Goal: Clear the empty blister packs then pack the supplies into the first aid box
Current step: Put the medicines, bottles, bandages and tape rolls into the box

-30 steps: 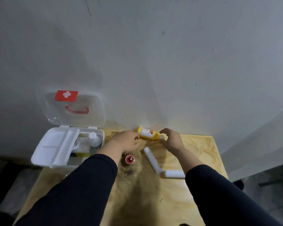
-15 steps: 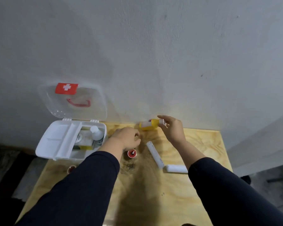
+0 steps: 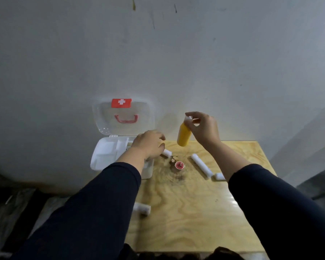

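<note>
The open box [image 3: 109, 156], white tray on top, clear lid [image 3: 123, 117] against the grey wall [image 3: 158, 53], sits at the wooden table's [image 3: 195, 212] left edge. The right hand [image 3: 204, 128] pinches a yellow bottle [image 3: 184, 135] by its cap, aloft. The left hand [image 3: 148, 144], fingers curled, covers a white tube [image 3: 167, 152]; whether it grips is unclear. Rolls [image 3: 201, 165] and a red cap [image 3: 179, 165] lie nearby.

The right hand [image 3: 204, 128] has lifted the yellow bottle [image 3: 184, 135] off the table [image 3: 186, 212]; a second ago it lay flat, and it now hangs upright by its white cap. The left hand [image 3: 148, 145] has moved toward the first aid box [image 3: 105, 154], closing over a white roll [image 3: 167, 152].
</note>
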